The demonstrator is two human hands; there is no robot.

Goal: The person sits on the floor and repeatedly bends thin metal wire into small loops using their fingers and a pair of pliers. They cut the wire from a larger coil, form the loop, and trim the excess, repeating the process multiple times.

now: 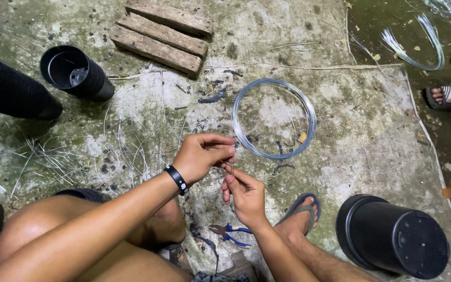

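Wire strand: a thin grey metal wire [232, 169] runs between the two hands, above the stained concrete floor [361, 141], just in front of the person's knees; too fine to trace its full run.
Left hand: the left hand [203, 156], a black band on its wrist, pinches the strand's upper end between thumb and fingertips.
Right hand: the right hand [244, 194] sits just below and beside the left, its fingers closed on the lower part of the same strand.
Wire coil: a round coil of shiny grey wire [273, 118] lies flat on the floor just beyond the hands — whether the strand leads into it, I cannot tell.
Pliers: blue-handled pliers [229, 235] lie on the floor near the right wrist, beside a foot in a blue sandal [303, 209].
Cut pieces: loose short wire lengths [53, 159] are scattered to the left.
Pots: a stack of black plastic pots [76, 73] lies on its side at upper left — another black plastic pot [392, 235] lies at lower right.
Planks: three weathered wooden planks [160, 34] lie at the top.
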